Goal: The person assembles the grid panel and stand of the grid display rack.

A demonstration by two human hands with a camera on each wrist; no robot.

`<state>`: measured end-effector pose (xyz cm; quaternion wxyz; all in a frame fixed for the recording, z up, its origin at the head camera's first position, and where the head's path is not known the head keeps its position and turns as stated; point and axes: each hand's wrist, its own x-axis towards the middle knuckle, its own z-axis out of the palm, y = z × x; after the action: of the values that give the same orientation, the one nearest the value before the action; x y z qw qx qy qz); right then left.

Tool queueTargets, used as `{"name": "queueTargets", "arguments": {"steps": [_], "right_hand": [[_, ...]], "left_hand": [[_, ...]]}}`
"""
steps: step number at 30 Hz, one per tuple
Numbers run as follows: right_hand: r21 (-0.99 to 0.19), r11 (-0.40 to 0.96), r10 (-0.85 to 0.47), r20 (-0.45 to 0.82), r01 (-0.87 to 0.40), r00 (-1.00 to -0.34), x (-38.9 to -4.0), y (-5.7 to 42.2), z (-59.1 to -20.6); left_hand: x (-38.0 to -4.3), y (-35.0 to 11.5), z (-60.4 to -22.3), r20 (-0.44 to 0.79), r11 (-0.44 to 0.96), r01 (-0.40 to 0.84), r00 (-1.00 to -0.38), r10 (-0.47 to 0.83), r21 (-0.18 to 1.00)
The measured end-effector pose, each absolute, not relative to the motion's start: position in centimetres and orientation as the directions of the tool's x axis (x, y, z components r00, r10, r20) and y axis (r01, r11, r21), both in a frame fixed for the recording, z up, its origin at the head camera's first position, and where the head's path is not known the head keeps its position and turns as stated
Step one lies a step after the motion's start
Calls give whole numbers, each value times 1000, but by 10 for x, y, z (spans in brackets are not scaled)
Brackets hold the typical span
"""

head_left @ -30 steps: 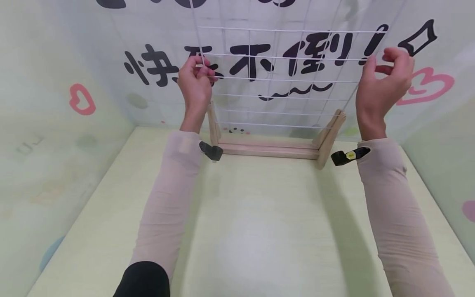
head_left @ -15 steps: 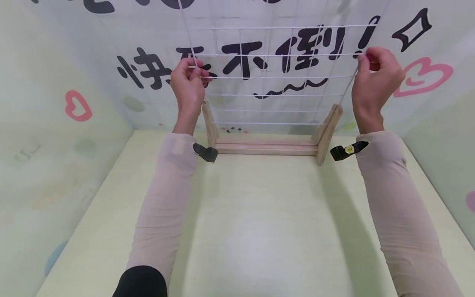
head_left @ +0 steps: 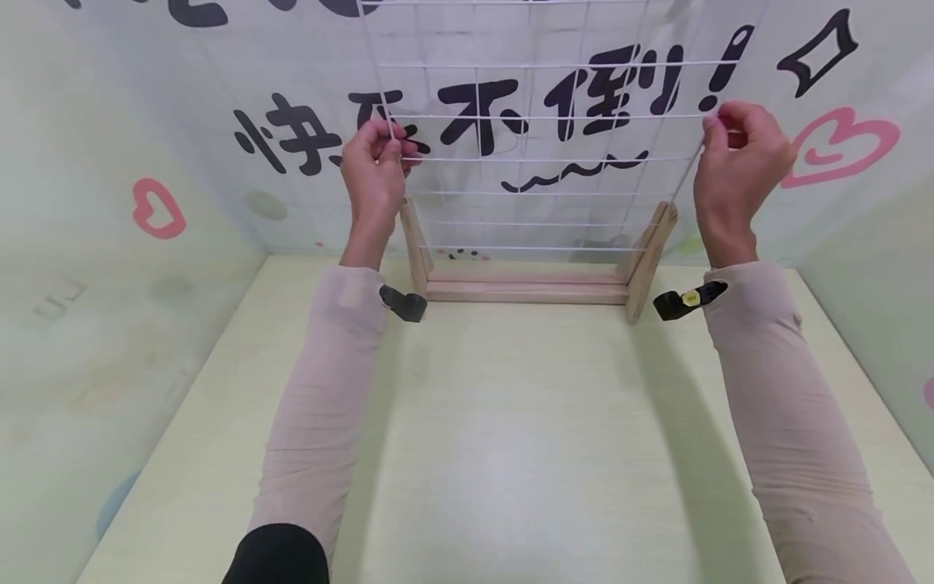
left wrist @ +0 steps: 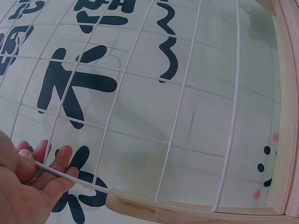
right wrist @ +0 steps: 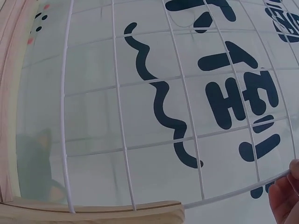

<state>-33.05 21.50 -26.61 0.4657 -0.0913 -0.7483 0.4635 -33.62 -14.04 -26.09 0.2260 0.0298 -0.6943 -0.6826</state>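
Note:
A white wire grid panel (head_left: 530, 160) stands upright, its lower end between the two side pieces of a wooden stand (head_left: 525, 292). My left hand (head_left: 375, 166) pinches the panel's left edge wire between thumb and fingers. On the opposite edge, my right hand (head_left: 740, 166) pinches the wire at about the same height. In the left wrist view, the left hand (left wrist: 35, 179) has its thumb and fingers about the outer wire, above the wooden side piece (left wrist: 140, 206). Only the fingertips of the right hand (right wrist: 285, 193) show in the right wrist view, at the edge wire.
The stand rests near the back of a pale tabletop (head_left: 503, 422). Behind the panel hangs a printed backdrop (head_left: 306, 211) with black characters and pink hearts. Light side walls (head_left: 80, 324) border the table. Small black cameras (head_left: 404, 303) sit at both wrists.
Over the last second the right fingers have closed in on the right edge wire. The left hand keeps its pinch. The whole view has shifted slightly.

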Motion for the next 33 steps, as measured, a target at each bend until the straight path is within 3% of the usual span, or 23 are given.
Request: {"name": "queueTargets", "arguments": {"steps": [11, 18, 33], "right_hand": [[-779, 547, 557, 612, -308, -561, -329, 223, -280], [-772, 552, 547, 621, -316, -562, -328, 224, -285], [-783, 538, 529, 602, -312, -598, -328, 224, -287]], "left_hand": [[-337, -139, -269, 247, 81, 233, -908, -339, 969], [-336, -142, -274, 307, 230, 236, -886, -347, 944], [-337, -148, -279, 285, 272, 194, -891, -353, 943]]}}
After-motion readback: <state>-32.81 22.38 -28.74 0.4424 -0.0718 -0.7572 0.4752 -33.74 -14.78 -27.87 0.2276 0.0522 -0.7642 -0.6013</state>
